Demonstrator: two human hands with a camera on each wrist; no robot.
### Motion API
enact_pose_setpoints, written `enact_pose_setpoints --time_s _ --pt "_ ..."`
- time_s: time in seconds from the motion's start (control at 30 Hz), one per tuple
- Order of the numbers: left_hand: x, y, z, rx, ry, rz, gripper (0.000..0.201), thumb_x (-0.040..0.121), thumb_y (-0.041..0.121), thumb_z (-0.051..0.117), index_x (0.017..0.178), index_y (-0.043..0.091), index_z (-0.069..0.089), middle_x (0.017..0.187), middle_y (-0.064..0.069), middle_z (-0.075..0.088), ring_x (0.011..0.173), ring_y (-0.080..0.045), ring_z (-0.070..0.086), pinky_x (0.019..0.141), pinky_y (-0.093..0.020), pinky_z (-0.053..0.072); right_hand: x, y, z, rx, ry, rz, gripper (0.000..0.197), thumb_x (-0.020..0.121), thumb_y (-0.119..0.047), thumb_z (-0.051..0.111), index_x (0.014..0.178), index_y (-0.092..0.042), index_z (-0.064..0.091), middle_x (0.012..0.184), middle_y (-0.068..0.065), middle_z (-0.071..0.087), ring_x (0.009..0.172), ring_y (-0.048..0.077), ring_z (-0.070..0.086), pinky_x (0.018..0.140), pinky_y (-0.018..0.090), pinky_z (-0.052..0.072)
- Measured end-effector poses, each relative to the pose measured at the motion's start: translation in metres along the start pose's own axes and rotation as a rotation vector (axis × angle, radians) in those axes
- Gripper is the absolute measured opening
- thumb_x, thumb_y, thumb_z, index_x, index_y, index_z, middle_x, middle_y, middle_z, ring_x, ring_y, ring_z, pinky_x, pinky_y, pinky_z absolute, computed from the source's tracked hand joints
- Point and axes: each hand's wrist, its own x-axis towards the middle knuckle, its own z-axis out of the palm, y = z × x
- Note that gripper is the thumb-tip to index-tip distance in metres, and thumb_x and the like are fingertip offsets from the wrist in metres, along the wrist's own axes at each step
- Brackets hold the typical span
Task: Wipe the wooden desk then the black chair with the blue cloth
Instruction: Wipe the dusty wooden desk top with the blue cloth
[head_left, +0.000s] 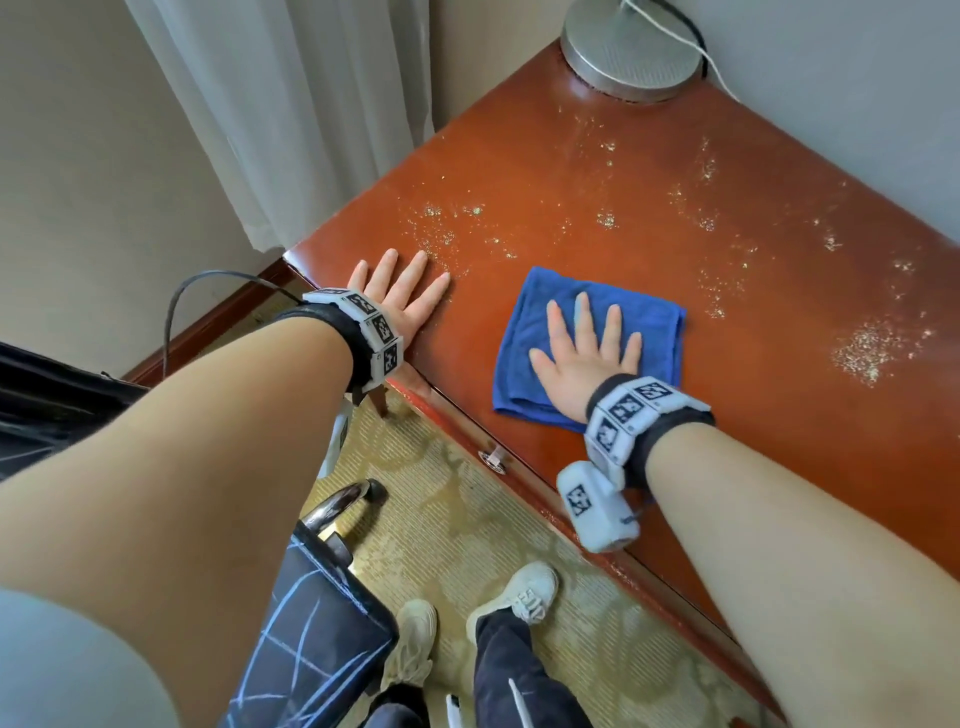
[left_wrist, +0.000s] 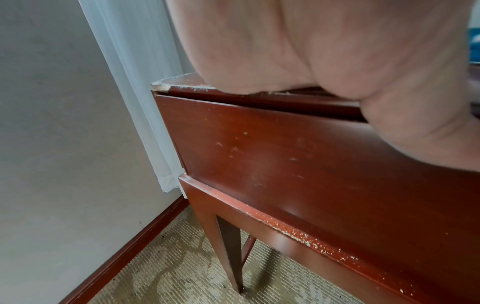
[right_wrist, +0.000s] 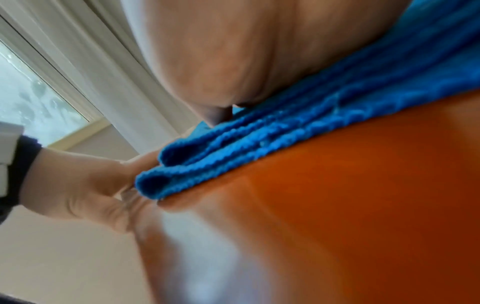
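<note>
Right hand (head_left: 584, 358) presses flat on blue cloth (head_left: 644, 332); left hand (head_left: 400, 291) flat on desk (head_left: 571, 208).

- A round metal lamp base (head_left: 631, 54) stands at the far corner, a white cord (head_left: 714, 62) running off beside it.
- A sheer white curtain (head_left: 280, 114) hangs at left, next to a window (right_wrist: 28, 102).
- Patterned beige carpet (head_left: 467, 525) covers the floor, edged by a dark red skirting board (left_wrist: 124, 251).
- Pale sneakers (head_left: 519, 592) stand on the carpet.

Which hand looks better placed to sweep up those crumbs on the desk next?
The right hand: it lies flat on the blue cloth, nearest the crumbs. The left hand rests bare on the desk corner.
</note>
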Motion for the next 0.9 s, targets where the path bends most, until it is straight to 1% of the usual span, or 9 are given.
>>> enact_pose_setpoints --time_s 0.13,0.23,0.37,0.43,0.53,0.63,0.7,0.77,0.9 --pt "-0.002 0.000 -0.001 -0.031 -0.009 -0.003 0.139 0.048 0.086 0.055 0.145 0.025 -0.024 0.155 -0.007 -0.024 0.142 -0.035 -0.018 0.113 -0.051 -0.007 0.003 -0.038 0.004 -0.020 0.050 -0.081 0.061 0.097 -0.052 0.013 0.147 -0.031 -0.014 0.154 -0.003 -0.025 0.140 0.032 -0.025 0.111 0.054 -0.012" --pt "-0.004 0.004 -0.003 -0.003 -0.020 -0.028 0.130 0.062 0.074 0.064 0.146 0.024 -0.022 0.155 -0.006 -0.023 0.142 -0.034 -0.018 0.114 -0.049 -0.005 -0.012 -0.050 0.017 -0.100 0.066 -0.227 0.063 0.097 -0.053 0.018 0.148 -0.031 -0.013 0.154 -0.003 -0.024 0.140 0.030 -0.025 0.111 0.053 -0.014" --pt "-0.006 0.007 -0.005 0.020 0.002 -0.053 0.119 0.075 0.055 0.068 0.146 0.026 -0.023 0.155 -0.006 -0.022 0.143 -0.034 -0.015 0.116 -0.049 -0.001 -0.044 -0.034 0.036 -0.254 -0.010 -0.451 0.071 0.095 -0.054 0.028 0.147 -0.031 -0.016 0.153 -0.002 -0.027 0.139 0.029 -0.029 0.109 0.049 -0.019" --pt "-0.013 0.009 -0.008 0.012 -0.003 -0.049 0.123 0.072 0.058 0.070 0.146 0.024 -0.023 0.155 -0.007 -0.022 0.143 -0.034 -0.014 0.116 -0.048 -0.001 -0.056 -0.016 0.037 -0.241 -0.090 -0.504 0.069 0.097 -0.051 0.028 0.147 -0.030 -0.016 0.153 -0.003 -0.028 0.139 0.024 -0.029 0.110 0.044 -0.020" --pt "-0.023 0.013 -0.018 -0.004 -0.027 -0.061 0.121 0.073 0.061 0.067 0.148 0.019 -0.018 0.155 -0.010 -0.020 0.143 -0.034 -0.014 0.115 -0.046 -0.004 -0.060 0.016 0.025 -0.060 -0.112 -0.457 0.071 0.098 -0.047 0.031 0.147 -0.023 -0.016 0.154 0.001 -0.025 0.141 0.018 -0.024 0.114 0.036 -0.014" --pt "-0.035 0.030 -0.030 -0.012 -0.024 0.003 0.100 0.087 0.026 0.060 0.147 0.022 -0.019 0.154 -0.009 -0.026 0.142 -0.029 -0.021 0.114 -0.042 -0.010 -0.054 0.045 0.011 0.113 0.015 -0.303 0.070 0.098 -0.044 0.032 0.147 -0.026 -0.014 0.155 0.001 -0.022 0.142 0.020 -0.020 0.115 0.036 -0.009" --pt "-0.039 0.050 -0.038 -0.045 0.001 0.114 0.090 0.089 0.012 0.050 0.148 0.023 -0.017 0.153 -0.005 -0.028 0.142 -0.024 -0.023 0.114 -0.039 -0.013 -0.043 0.061 0.004 0.153 0.089 -0.154 0.066 0.098 -0.046 0.030 0.148 -0.030 -0.011 0.156 0.000 -0.019 0.143 0.022 -0.019 0.116 0.041 -0.007" --pt "-0.041 0.079 -0.040 -0.043 0.010 0.248 0.081 0.094 0.019 0.045 0.149 0.023 -0.014 0.154 -0.004 -0.026 0.142 -0.023 -0.022 0.114 -0.039 -0.014 -0.031 0.074 0.001 0.141 0.087 -0.052 0.063 0.098 -0.048 0.026 0.148 -0.033 -0.009 0.156 -0.002 -0.017 0.143 0.023 -0.019 0.115 0.045 -0.006" --pt "-0.043 0.138 -0.026 0.060 -0.071 0.368 0.084 0.091 0.064 0.032 0.147 0.027 -0.019 0.154 -0.007 -0.027 0.142 -0.028 -0.021 0.113 -0.046 -0.013 -0.019 0.087 0.008 0.091 0.037 -0.008 0.058 0.098 -0.050 0.016 0.148 -0.033 -0.008 0.156 -0.004 -0.019 0.142 0.024 -0.020 0.115 0.047 -0.008"
